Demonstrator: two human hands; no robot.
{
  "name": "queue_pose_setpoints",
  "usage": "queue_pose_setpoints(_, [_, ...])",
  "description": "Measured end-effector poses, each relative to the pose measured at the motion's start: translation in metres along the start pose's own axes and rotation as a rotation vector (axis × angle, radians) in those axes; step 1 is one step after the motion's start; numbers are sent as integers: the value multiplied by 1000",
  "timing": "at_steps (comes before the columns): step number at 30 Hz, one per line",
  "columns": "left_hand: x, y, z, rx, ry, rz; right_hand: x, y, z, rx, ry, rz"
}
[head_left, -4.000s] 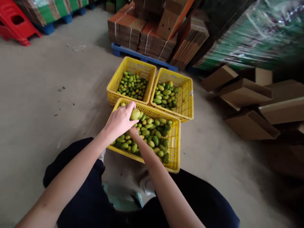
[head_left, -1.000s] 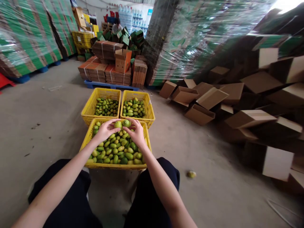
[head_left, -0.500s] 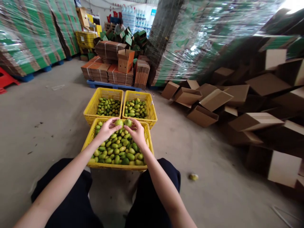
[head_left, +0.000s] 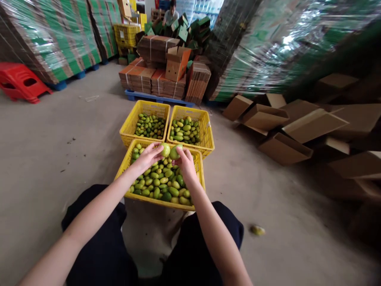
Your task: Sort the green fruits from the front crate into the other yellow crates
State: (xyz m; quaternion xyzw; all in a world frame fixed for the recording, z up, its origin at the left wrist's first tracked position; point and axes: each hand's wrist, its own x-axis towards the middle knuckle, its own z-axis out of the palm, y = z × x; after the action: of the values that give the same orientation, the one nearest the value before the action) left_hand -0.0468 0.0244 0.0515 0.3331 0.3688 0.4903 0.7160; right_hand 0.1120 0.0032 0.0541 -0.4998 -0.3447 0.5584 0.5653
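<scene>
My left hand point(head_left: 151, 155) is closed around a round yellow-green fruit point(head_left: 165, 149), held up over the front yellow crate point(head_left: 122, 167). Right beside it, my right hand point(head_left: 186, 163) grips a second green fruit point(head_left: 175, 152), its fingertips partly hidden behind it. Below both hands lies a heap of oval green and yellowish fruit point(head_left: 163, 180) that fills much of the front crate. Two more yellow crates, the back left one point(head_left: 127, 126) and the back right one point(head_left: 208, 135), stand against its far side with more such fruit inside.
Flattened cartons point(head_left: 143, 77) are stacked on a blue pallet point(head_left: 139, 95) beyond the crates. Open brown boxes point(head_left: 285, 149) lie piled at right. A red stool point(head_left: 25, 81) stands at left. One fruit point(head_left: 257, 230) lies on the floor. A person point(head_left: 170, 16) is at the back.
The view has swung left and slightly down, so the crates appear further right. Both hands still hold their fruit; the right hand has turned its fruit a little.
</scene>
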Motion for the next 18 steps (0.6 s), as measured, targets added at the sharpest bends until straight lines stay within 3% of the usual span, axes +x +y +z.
queue_pose_setpoints(4, [0, 9, 0, 29, -81, 96, 3, -4, -2, 4, -60, -91])
queue_pose_setpoints(13, [-2, 21, -8, 387, -201, 416, 5, -4, -7, -241, -135, -473])
queue_pose_setpoints(18, [-7, 24, -4, 384, -184, 421, 1, -4, -8, -298, -109, -534])
